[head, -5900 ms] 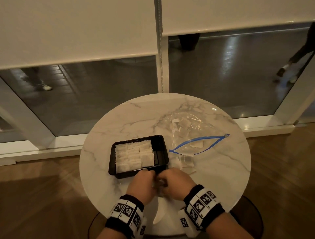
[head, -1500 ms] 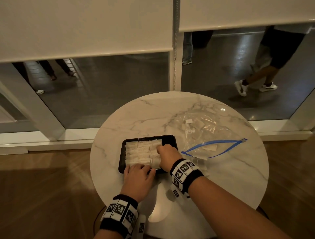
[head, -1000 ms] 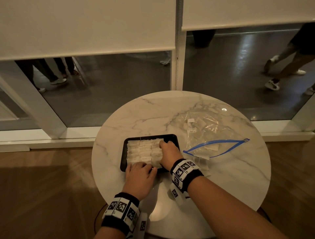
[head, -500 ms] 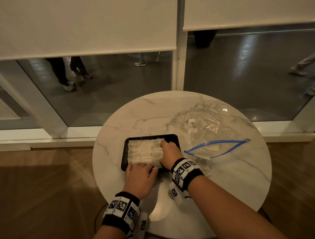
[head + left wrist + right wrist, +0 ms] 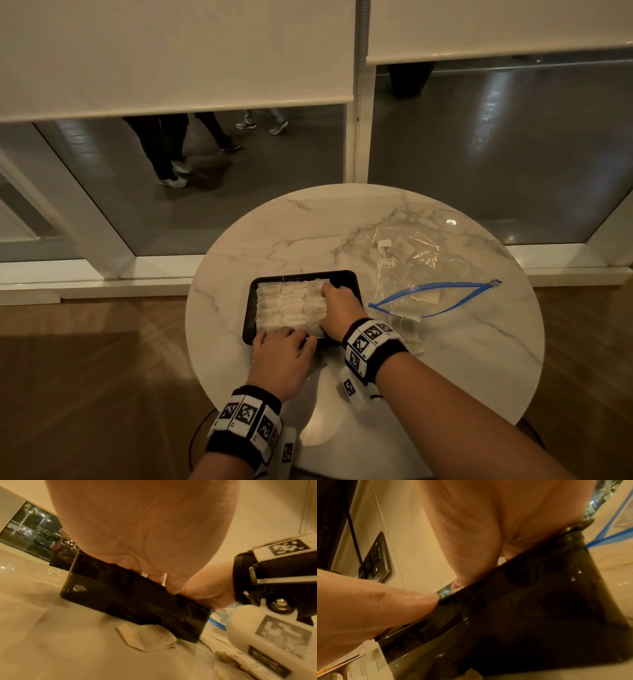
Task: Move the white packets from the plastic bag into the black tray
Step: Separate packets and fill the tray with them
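Note:
The black tray (image 5: 353, 281) sits on the round marble table (image 5: 308, 226), packed with rows of white packets (image 5: 284, 305). My right hand (image 5: 329, 305) lies on the right-hand column of packets, fingers pressing down on them. My left hand (image 5: 287, 337) rests over the tray's near rim, fingers touching the front row. The clear plastic bag (image 5: 411, 260) with its blue zip (image 5: 442, 286) lies open to the right, a few packets inside. In the left wrist view one packet (image 5: 145, 637) lies on the table against the tray wall (image 5: 137, 605). Both hands' fingertips are hidden behind the rim in the wrist views.
Some loose packets (image 5: 409, 323) lie on the table by my right wrist, between tray and bag. The table stands against a floor-length window with blinds half down; people's legs (image 5: 164, 150) pass outside. Wooden floor surrounds the table.
Six seconds ago both hands were together at the table's front edge; now both are on the tray. Over the last second the right hand has only shifted slightly on the packets.

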{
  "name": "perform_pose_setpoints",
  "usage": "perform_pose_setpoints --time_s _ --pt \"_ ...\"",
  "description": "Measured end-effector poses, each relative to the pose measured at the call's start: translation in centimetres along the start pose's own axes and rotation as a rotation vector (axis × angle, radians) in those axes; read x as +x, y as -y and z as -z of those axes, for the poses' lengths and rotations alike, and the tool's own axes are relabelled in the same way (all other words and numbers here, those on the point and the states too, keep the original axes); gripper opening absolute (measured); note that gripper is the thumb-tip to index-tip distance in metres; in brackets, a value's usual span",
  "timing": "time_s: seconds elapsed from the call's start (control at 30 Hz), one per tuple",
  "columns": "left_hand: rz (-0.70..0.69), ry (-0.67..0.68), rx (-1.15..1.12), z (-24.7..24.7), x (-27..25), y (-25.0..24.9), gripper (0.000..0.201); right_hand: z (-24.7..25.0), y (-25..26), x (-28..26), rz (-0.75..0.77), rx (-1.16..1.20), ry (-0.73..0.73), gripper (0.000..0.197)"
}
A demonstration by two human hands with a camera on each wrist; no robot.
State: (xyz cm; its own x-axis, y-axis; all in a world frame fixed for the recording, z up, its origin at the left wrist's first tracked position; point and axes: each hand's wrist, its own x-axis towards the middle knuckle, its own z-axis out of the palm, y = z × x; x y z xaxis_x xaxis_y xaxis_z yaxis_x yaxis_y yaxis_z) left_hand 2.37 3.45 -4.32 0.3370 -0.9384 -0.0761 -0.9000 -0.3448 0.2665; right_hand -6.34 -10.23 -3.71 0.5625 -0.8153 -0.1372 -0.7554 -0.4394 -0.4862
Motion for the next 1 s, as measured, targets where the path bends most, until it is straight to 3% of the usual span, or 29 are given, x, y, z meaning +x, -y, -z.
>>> perform_pose_setpoints --time_s 0.3,0.47,0.6,0.7,0.77,0.83,0.93,1.0 --pt "0.038 0.014 -0.067 -0.4 0.6 0.6 0.038 1.5 -0.1 -0.5 0.039 0.041 -0.062 0.046" --pt "0.028 0.017 -0.16 0.4 0.4 0.4 0.031 4.4 -1.7 -2.7 0.049 0.279 -0.149 0.033" --pt "-0.017 -0.155 -0.229 1.0 0.0 -0.3 0.025 5.4 -4.1 -5.6 -0.005 0.551 -0.178 0.02" --pt "-0.116 -0.286 -0.324 1.6 -0.2 -1.7 0.016 5.3 -6.3 -7.1 -0.064 0.591 -0.186 0.015" --pt "-0.169 -0.237 -0.41 1.9 -0.2 -3.0 0.011 4.9 -7.7 -8.0 -0.1 0.544 -0.166 0.013" --pt "-0.191 -0.089 -0.433 1.9 -0.1 -4.4 0.013 4.3 -8.7 -8.5 -0.135 0.446 -0.108 0.013" --pt "-0.166 0.135 -0.336 0.9 0.1 -6.1 0.018 3.5 -9.7 -8.9 -0.146 0.197 -0.015 0.021" --pt "-0.158 0.212 -0.212 0.2 0.2 -6.9 0.019 3.3 -10.1 -9.0 -0.169 0.106 0.021 0.025"
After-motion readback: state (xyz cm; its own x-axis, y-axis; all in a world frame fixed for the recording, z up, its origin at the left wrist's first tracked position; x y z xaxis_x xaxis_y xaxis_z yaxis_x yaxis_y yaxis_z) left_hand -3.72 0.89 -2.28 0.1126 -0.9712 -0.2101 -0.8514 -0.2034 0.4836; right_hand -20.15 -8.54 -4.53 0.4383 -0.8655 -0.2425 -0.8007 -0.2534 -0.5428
